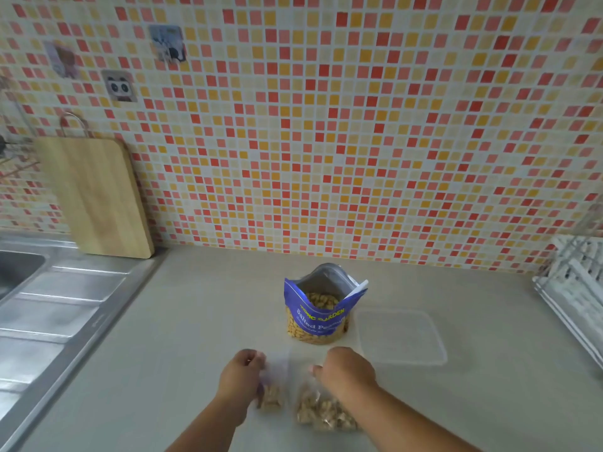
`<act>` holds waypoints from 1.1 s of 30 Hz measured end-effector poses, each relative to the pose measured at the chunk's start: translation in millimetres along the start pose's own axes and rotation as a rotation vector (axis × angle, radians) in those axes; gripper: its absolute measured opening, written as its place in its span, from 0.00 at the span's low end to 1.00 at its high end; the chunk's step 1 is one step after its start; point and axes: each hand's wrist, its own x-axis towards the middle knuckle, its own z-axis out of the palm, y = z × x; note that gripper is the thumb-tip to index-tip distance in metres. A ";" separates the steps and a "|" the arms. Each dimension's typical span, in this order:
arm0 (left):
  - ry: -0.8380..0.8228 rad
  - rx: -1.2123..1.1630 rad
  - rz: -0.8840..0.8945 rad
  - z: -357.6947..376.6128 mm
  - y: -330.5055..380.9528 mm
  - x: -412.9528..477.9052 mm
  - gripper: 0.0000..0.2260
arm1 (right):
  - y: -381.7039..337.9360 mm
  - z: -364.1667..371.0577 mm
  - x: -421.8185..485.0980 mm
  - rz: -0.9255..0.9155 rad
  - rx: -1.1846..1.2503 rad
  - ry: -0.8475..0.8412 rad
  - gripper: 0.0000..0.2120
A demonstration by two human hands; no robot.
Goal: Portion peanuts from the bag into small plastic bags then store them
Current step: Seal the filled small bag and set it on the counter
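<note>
Near the front edge of the counter, two filled portions lie side by side under the hands. Left hand pinches the top of the left small bag, fingers curled close on the clear film. Right hand covers the neck of the right small bag, fingers curled down onto it; the exact pinch is hidden beneath the knuckles. Neither hand is spread open. The peanut bag stands upright and open toward the middle of the counter, just behind the hands, with peanuts showing inside. A clear container lies just beside it on the right. Step in hand, by judgement: closing the portions. To do it well, press the air out, keep nuts clear of the closure, and run the pinch along the whole top before moving either portion to the container.
</note>
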 end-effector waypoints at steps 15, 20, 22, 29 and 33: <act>-0.035 0.229 0.235 2.2 11.4 -5.3 0.15 | 8.9 -15.4 0.2 -0.196 0.641 -0.206 0.12; -0.393 -0.178 0.327 -5.9 71.1 -30.2 0.10 | 2.0 -59.8 -16.9 -0.330 0.854 -0.107 0.11; -0.354 -0.203 0.409 -4.8 92.6 -39.7 0.08 | -0.9 -72.8 -22.3 -0.371 0.888 -0.047 0.11; -0.206 -0.084 0.649 1.7 140.1 -66.3 0.08 | -18.1 -114.8 -42.1 -0.563 0.747 0.275 0.05; -0.147 -0.105 0.711 6.5 155.1 -75.9 0.08 | -25.2 -131.2 -51.3 -0.620 0.544 0.371 0.05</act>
